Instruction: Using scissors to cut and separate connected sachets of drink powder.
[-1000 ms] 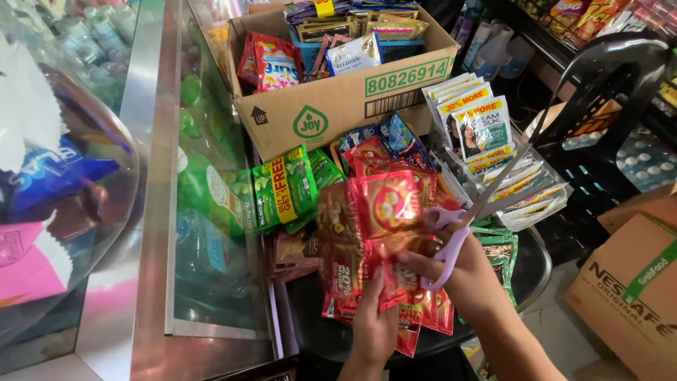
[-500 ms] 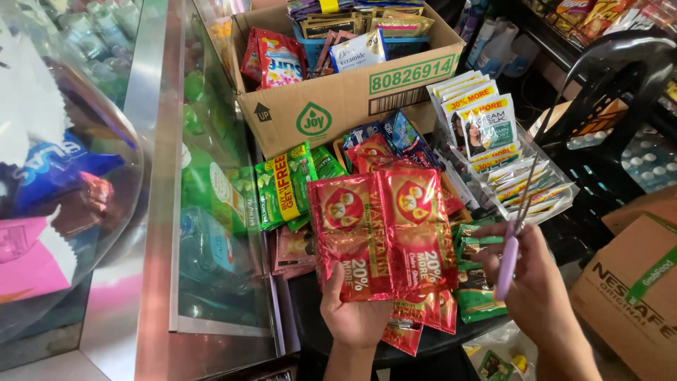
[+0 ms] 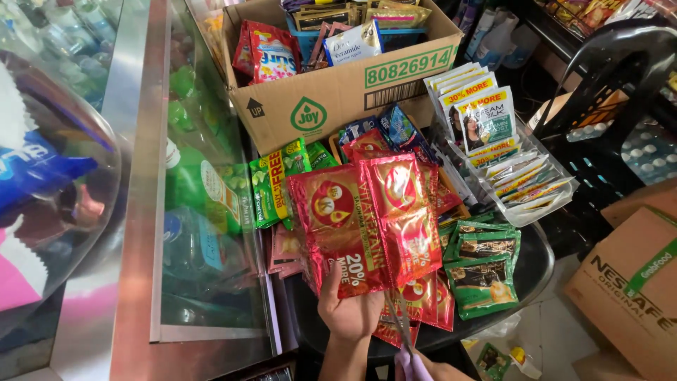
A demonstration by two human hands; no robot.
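Glossy foil sachets (image 3: 367,222) (crinkled); matt cardboard box (image 3: 338,92); shiny metal scissors (image 3: 400,326).

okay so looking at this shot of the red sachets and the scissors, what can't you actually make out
- Right hand, head view: nearly all cut off by the bottom edge.
- Scissors: handles cut off; blade tips hidden against the red sachets.
- Left hand: fingers hidden behind the sachets.
- Cardboard box: lower contents hidden by its wall.

My left hand (image 3: 350,314) pinches a strip of shiny red sachets (image 3: 367,222) by its lower edge — two joined packets side by side, held upright and facing me, foil slightly crinkled. In my right hand (image 3: 430,370) are the lilac-handled scissors (image 3: 403,337) — blades pointing up, tips touching the strip's bottom edge.
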